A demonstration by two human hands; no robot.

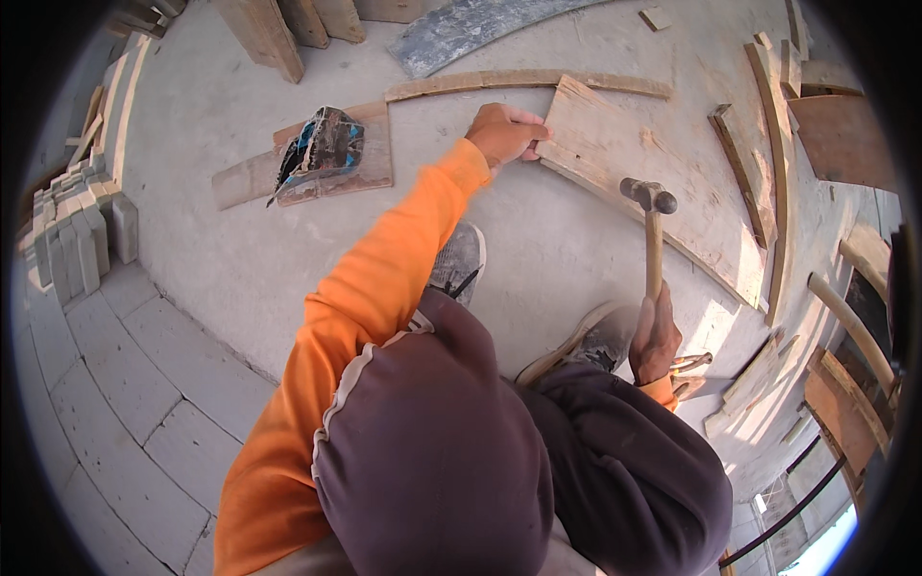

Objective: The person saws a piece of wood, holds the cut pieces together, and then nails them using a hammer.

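My left hand (506,134) reaches forward, its fingers closed at the near left corner of a wide wooden board (663,163). Whether anything small is pinched there as well is too small to tell. The board lies slanted on the concrete floor, with a narrow wooden strip along its near edge. In my right hand (656,338) is a hammer (653,240), gripped by its wooden handle. Its metal head (648,196) is raised upright and overlaps the near edge of the board in the view.
A torn dark packet (327,144) sits on wooden pieces (376,173) to the left. Beyond the board lies a long batten (461,84). Pliers-like handles (693,363) show beside my right wrist. Grey blocks (77,230) are stacked at far left; loose timber (780,182) lies right.
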